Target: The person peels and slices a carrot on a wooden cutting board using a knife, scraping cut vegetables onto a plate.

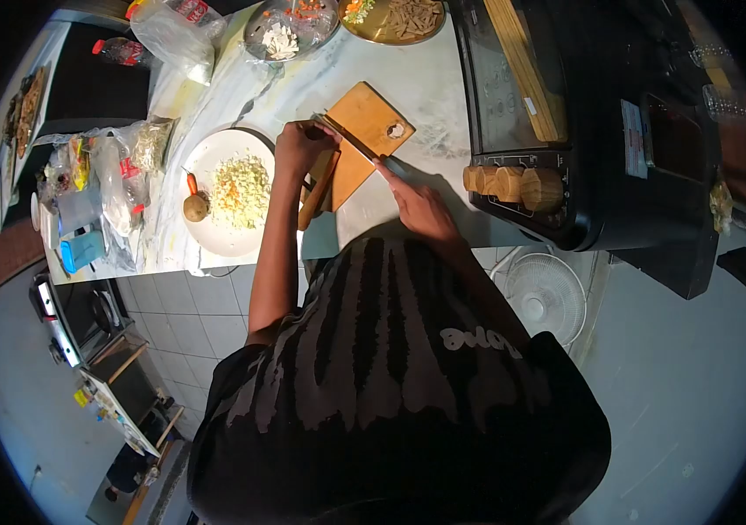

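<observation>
A thin dark-edged knife [357,146] lies slantwise across the wooden cutting board [364,107]. My right hand [423,210] is at its near end, index finger stretched along it and the other fingers mostly hidden. At the far end, my left hand [305,147] is closed beside the blade; what its fingers hold is hidden. Below my left hand, a long brown piece [317,194] lies along the board's left edge; I cannot tell its kind. Left of it, a white plate [202,157] bears finely chopped pale green and orange vegetables [242,191].
A peeler-like tool with an orange handle [192,184] rests on the plate. A tray [255,48] and a round plate [373,33] with cut food stand behind. Plastic bags [119,179] and bottles crowd the left. A black oven [522,114] is right; a fan [544,297] stands below.
</observation>
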A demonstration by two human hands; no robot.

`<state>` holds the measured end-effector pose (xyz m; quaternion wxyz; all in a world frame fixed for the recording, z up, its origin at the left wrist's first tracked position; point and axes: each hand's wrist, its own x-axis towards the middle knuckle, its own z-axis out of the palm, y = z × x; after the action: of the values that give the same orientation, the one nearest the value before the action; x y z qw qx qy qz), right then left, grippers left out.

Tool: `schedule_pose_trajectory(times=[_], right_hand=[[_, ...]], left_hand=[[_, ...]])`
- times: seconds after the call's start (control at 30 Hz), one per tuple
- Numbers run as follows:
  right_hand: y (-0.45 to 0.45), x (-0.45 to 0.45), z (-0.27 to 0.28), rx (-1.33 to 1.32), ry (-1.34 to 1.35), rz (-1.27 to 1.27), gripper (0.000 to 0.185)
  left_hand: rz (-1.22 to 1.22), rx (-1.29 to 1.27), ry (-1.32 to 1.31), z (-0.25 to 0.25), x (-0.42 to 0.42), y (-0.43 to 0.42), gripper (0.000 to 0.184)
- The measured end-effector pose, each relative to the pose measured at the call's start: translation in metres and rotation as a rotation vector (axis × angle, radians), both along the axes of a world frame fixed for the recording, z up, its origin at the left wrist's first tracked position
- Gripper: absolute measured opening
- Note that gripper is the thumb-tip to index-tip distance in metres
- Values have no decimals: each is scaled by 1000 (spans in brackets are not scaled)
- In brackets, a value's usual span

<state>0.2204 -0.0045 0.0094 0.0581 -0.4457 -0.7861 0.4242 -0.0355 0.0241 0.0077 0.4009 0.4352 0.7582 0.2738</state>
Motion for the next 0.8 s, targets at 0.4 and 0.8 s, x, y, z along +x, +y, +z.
schedule_pose_trajectory(times=[0.4,0.8], right_hand=[[-5,2,-8,-127,181,-24,55],[-2,1,-7,-175,258,-42,46]], left_hand=[[39,79,-143,-31,-11,-3,14],[2,16,56,-9,-3,-1,11]])
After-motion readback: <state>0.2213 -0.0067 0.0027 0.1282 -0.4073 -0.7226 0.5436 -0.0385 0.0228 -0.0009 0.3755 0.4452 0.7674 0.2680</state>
